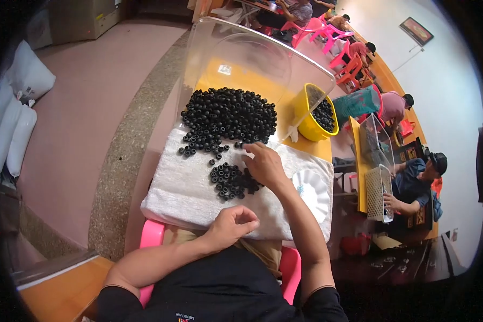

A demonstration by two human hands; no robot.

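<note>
Many small black ring-shaped parts (228, 112) lie heaped on the far side of the work surface. A smaller cluster of the same black parts (232, 181) sits nearer to me on a white towel (180, 182). My right hand (265, 166) reaches over the right side of that cluster, its fingertips apart beside a few loose parts at the heap's near edge. Close to the towel's front edge, my left hand (229, 226) is curled with thumb and fingers brought together; whatever it may hold is hidden. A white scalloped plate (310, 194) rests right of my right forearm.
A clear plastic screen (263, 40) rises behind the heap. To its right stands a yellow tub (308, 126) of black parts. Another person (421, 180) works at the right beside a white perforated basket (380, 193). White sacks (21, 112) stand at far left.
</note>
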